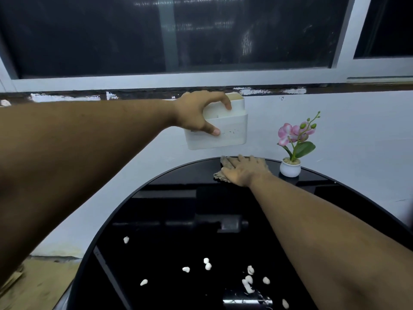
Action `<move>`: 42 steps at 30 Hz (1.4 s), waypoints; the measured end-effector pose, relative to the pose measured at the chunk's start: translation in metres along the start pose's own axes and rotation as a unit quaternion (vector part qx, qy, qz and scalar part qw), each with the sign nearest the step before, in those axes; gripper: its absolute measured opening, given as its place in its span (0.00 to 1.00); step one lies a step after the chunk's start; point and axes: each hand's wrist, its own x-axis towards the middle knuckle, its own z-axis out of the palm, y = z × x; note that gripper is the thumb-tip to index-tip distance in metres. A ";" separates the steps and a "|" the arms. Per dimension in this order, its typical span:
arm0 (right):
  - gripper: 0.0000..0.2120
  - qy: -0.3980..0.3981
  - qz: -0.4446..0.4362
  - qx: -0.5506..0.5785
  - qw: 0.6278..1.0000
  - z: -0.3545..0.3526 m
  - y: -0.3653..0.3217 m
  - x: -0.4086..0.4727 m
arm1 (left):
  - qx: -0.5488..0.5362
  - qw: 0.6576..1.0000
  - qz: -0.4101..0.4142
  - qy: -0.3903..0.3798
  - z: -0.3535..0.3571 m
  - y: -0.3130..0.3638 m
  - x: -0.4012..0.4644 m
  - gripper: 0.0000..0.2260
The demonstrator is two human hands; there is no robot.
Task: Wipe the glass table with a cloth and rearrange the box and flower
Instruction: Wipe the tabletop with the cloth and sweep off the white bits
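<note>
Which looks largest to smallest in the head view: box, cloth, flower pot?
1. White plastic box, held up, so nearer the camera.
2. Brown crumpled cloth, mostly hidden under the right hand, and small white round flower pot: unsure.

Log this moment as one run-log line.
left hand: holds box lifted | right hand: flat on cloth, far table edge | flower: standing right

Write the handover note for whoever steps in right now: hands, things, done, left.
Left hand grips the white box, lifted clear of the table.
Right hand lies flat, pressing the cloth on the far edge of the glass table.
Flower pot stands at the far right rim.
Done: box lifted, far edge being wiped.
Left: white bits strewn over the near glass; wipe there, then set box and flower in place.
</note>
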 end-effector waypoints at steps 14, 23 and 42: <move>0.31 -0.014 -0.112 0.067 0.991 0.010 0.069 -0.152 | 0.002 0.998 -0.014 -0.058 0.064 0.018 -0.013 0.29; 0.30 -0.014 -0.069 0.054 0.996 0.011 0.158 -0.153 | 0.026 0.997 0.021 -0.070 0.103 0.037 0.007 0.30; 0.34 -0.016 0.096 0.018 0.995 0.012 0.176 -0.187 | -0.118 0.992 0.027 -0.026 0.086 0.083 -0.063 0.19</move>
